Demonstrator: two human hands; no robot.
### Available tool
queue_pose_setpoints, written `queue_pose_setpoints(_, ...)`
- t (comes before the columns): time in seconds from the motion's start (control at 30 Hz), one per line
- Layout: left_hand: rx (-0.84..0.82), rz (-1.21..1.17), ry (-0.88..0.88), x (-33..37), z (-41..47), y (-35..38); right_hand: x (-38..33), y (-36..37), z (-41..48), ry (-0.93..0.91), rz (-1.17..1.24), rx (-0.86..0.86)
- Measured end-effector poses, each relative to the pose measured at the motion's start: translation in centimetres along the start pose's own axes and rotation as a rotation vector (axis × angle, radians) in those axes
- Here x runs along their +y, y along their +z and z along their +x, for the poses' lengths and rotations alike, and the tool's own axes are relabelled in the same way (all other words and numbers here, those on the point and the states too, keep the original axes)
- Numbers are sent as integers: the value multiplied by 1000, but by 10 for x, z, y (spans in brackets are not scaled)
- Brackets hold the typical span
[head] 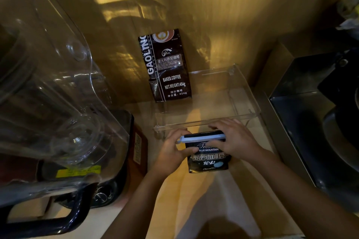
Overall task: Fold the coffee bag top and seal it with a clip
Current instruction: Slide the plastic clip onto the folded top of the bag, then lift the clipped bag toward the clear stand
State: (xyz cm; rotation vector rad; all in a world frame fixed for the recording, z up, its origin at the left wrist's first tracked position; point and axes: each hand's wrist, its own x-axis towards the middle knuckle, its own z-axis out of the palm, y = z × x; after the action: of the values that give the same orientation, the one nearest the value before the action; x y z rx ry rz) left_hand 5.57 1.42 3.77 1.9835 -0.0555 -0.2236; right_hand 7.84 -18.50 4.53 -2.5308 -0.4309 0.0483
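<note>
A small black coffee bag [209, 161] with "BLUE MOUNTAIN" print stands on the wooden counter in front of me. A long light-blue clip [202, 138] lies across its folded top. My left hand [172, 151] grips the clip's left end and the bag's left edge, thumb on the front. My right hand [237, 139] presses down on the clip's right end and covers the bag's upper right corner.
A taller dark coffee bag [167, 68] leans against the back wall. A clear plastic tray [242, 91] sits just behind the small bag. A large blender with clear cover [48, 83] fills the left. A dark metal appliance [314, 114] stands at the right.
</note>
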Motion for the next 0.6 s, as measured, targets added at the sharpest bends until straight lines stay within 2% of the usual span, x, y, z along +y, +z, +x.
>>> queue_pose_setpoints(0.03,-28,-118,-48,-2,-2,1,4,-1,-4,56,109,-11)
queue_pose_setpoints(0.13,-109,-555,-144,-12,-6,4,13,1,-20,275,679,-22)
queue_pose_setpoints(0.2,-145,-671,-178,-21,-8,9,18,8,-30,326,899,-45)
queue_pose_setpoints(0.37,-208,-729,-243,-36,-11,23,30,38,-43,348,1073,-132)
queue_pose_setpoints(0.5,-218,-436,-242,-48,-14,42,36,60,-48,324,1084,-159)
queue_pose_setpoints(0.6,-151,-294,-230,-55,-18,51,36,66,-48,321,1027,-161)
